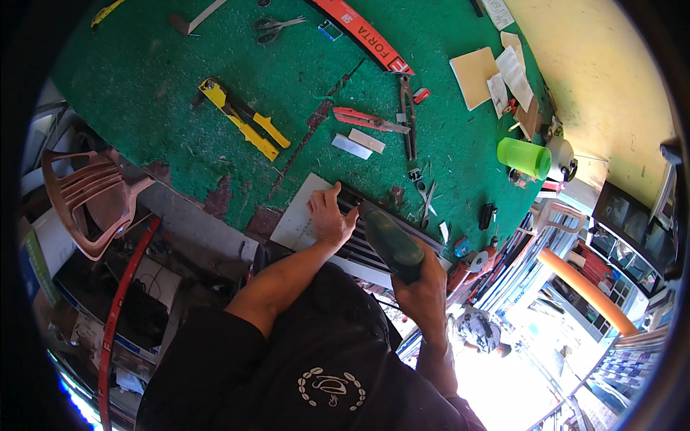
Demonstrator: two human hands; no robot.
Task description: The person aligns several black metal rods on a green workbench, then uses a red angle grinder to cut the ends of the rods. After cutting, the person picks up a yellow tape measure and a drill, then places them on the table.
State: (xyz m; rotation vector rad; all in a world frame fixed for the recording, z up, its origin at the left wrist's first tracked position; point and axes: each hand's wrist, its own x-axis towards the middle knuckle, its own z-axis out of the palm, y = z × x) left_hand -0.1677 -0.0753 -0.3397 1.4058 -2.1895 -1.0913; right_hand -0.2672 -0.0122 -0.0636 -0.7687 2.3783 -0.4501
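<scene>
My right hand (424,284) is wrapped around a dark green power drill (393,244). The drill's nose points down at a panel with dark slots (359,253) lying along the near edge of the table. Beside that nose is my left hand (332,219), resting on the panel where a white flat piece (293,224) meets the slots. Its thumb and fingers are apart, and the thumb nearly reaches the drill's tip. Whether a small screw lies between tip and panel is too small to tell.
The green table (244,43) carries a yellow hand riveter (241,118), a red utility knife (370,121), scissors (427,202), metal offcuts (352,146) and a red level (363,32). A green cup (523,158) stands at right. A brown plastic chair (97,197) is left; a person (478,330) is lower right.
</scene>
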